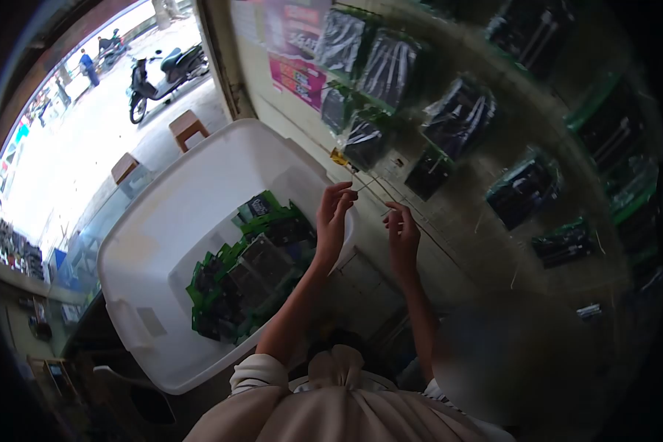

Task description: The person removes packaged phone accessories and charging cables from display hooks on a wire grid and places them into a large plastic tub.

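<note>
My left hand (336, 210) is raised near the wall, thumb and fingers pinched on one end of a thin pale strand (366, 186). A little to the right, my right hand (402, 225) has its fingers curled by another thin strand; what they grip is too small to make out. Just above my hands, a small yellow item (338, 156) hangs beside dark packages in clear plastic (365, 136). Below and left, a large white tub (191, 184) holds many packets with green edges (261, 258).
More wrapped dark packages (457, 118) hang along the wall to the right. Pink posters (298, 77) are on the wall. Two brown stools (189, 130), a glass counter (81, 254) and a parked scooter (166, 74) are to the left. A person in blue (89, 68) is outside.
</note>
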Available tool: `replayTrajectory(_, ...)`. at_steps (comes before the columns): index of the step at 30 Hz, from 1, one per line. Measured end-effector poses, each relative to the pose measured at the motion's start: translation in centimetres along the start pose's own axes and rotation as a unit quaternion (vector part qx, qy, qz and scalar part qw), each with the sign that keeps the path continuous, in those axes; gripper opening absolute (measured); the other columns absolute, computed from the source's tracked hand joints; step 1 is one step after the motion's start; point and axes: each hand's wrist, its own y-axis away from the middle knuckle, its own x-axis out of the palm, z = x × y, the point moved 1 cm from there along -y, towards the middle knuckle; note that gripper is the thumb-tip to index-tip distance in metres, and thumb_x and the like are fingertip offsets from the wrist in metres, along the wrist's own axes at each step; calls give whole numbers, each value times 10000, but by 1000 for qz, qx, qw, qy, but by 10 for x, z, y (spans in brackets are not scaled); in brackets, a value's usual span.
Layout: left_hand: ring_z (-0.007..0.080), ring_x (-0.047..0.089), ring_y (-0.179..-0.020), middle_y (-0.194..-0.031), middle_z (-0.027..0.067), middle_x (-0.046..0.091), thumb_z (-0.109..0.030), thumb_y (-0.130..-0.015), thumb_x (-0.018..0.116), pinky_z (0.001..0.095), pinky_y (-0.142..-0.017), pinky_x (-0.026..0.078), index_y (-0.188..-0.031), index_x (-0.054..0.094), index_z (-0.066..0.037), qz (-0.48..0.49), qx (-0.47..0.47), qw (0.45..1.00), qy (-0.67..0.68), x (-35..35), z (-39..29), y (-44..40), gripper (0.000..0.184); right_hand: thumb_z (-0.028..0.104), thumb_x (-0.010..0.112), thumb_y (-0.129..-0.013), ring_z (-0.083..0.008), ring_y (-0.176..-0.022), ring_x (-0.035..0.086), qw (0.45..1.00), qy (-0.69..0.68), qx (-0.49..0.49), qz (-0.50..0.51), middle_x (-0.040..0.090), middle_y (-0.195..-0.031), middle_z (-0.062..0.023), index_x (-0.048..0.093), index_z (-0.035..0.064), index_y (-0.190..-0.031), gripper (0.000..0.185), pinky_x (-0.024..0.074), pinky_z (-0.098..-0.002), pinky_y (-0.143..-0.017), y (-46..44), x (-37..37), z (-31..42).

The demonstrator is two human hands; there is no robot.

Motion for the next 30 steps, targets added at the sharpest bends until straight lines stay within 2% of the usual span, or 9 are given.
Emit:
replayTrajectory(5,136,477,-946,-944,66,518,-172,-849,460,285,-840,382,-1083,451,-27,72,0,997,24,60,45,-21,276,215,415,-868,-114,-728,526,984,-8,-2,-178,535,-877,-56,492,40,-1020,243,435,-240,-639,-23,-48,-65)
replayTrajectory(9,169,438,-1037,-1069,96,490,-118,-839,441,299,-893,340,-1146,405,-36,67,5,997,-28,82,95,-48,320,231,430,-862,-184,-905,496,977,48,18,-205,462,-1026,-107,422,18,-1096,317,427,-297,-750,-49,-66,-116)
replayTrajectory(11,192,393,-1102,-1154,102,450,-100,-826,441,310,-937,280,-1182,375,-48,82,-6,996,-44,89,118,-63,365,144,416,-848,-239,-939,477,979,53,10,-198,418,-1085,-163,356,23,-1169,348,415,-340,-779,-65,-66,-137)
replayTrajectory(14,202,272,-1204,-1281,99,331,-65,-800,444,313,-980,186,-1255,303,-80,114,-22,988,-102,96,149,-80,477,236,431,-862,-258,-1030,431,973,87,0,-215,371,-1143,-167,302,2,-1206,436,363,-338,-867,-85,-62,-156)
replayTrajectory(17,230,232,-1224,-1287,122,308,25,-763,429,335,-1002,155,-1258,270,-57,134,7,978,-158,101,176,-89,526,243,435,-862,-272,-1076,396,965,139,-4,-221,330,-1189,-192,245,-12,-1237,492,341,-356,-892,-100,-55,-166)
replayTrajectory(21,246,228,-1226,-1290,141,298,40,-757,435,344,-1009,148,-1274,242,-55,139,-12,974,-179,109,198,-105,560,232,460,-853,-271,-1070,405,968,70,9,-241,326,-1195,-202,226,-19,-1237,515,343,-356,-889,-110,-51,-165)
replayTrajectory(27,279,342,-1140,-1179,159,406,-30,-772,517,347,-960,241,-1259,287,-57,147,51,973,-170,107,213,-112,540,228,502,-834,-268,-1011,432,972,60,51,-221,370,-1116,-195,288,-30,-1174,478,351,-368,-843,-111,-54,-170)
replayTrajectory(29,236,346,-1128,-1166,132,390,-71,-782,521,322,-954,252,-1225,338,-34,181,67,947,-255,102,209,-111,481,231,510,-830,-272,-1000,434,970,83,57,-222,384,-1092,-191,309,-36,-1150,463,353,-375,-830,-110,-52,-170)
replayTrajectory(30,232,386,-1064,-1062,129,428,-108,-774,547,317,-923,278,-1178,386,-27,174,74,930,-315,103,207,-110,442,217,527,-817,-289,-982,433,958,141,1,-248,385,-1074,-193,329,-40,-1129,451,353,-381,-825,-109,-50,-168)
